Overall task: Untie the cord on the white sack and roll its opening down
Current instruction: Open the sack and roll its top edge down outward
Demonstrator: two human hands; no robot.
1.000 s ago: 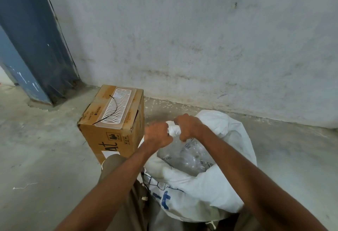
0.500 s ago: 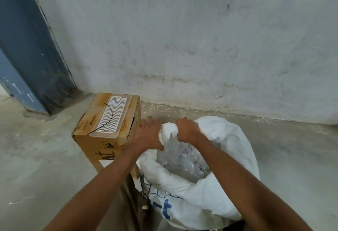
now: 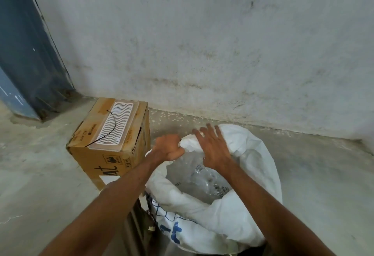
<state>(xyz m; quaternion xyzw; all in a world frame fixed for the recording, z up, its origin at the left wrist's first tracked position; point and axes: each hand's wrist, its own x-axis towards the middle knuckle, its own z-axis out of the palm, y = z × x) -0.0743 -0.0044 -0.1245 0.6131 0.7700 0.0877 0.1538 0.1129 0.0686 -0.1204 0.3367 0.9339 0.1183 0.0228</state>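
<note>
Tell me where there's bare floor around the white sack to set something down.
Bare concrete floor lies right of the white sack, out to the wall. Another bare patch lies left of the cardboard box, before the blue door frame. It is crowded between box and sack, where the left hand grips the sack's rim.

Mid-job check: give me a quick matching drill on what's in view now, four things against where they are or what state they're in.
Things:
1. left hand
2. right hand
3. cardboard box
4. clear plastic

States:
A. lies inside the sack's mouth
B. stands on the floor left of the white sack
C. fingers spread over the far rim
D. grips the bunched rim

Pairs: 1-D, 2-C, 3-B, 4-A
</note>
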